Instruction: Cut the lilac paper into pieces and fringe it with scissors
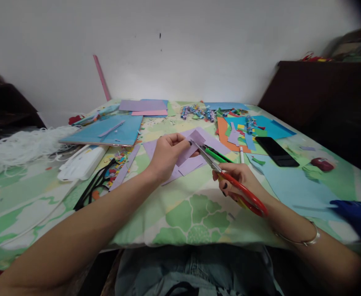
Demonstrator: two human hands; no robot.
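Our left grip point(169, 154) pinches a purple paper piece point(186, 155) between thumb and fingers, while our right grip point(234, 179) is closed around the red handles of the scissors point(217, 166). We hold the paper just above the cloth-covered desk point(199, 222), about midway between its left and right edges and farther from the near edge than our right hand is. From the right grip the paper lies ahead and to the left, along the line of the scissors' long axis, which slants from the near edge's right half up toward the far-left corner. The blade tips reach the paper's right side; whether they are parted there, we cannot tell. Of our 2 hands the left is nearer, touching the paper itself; the right meets it only through the blades. Beneath lie purple sheets point(215, 139), with a green cutter point(220, 155) just beside the blades on the far-edge side. Toward the desk's right edge we see a black phone point(277, 152); toward its left edge, a blue folder point(106, 127).
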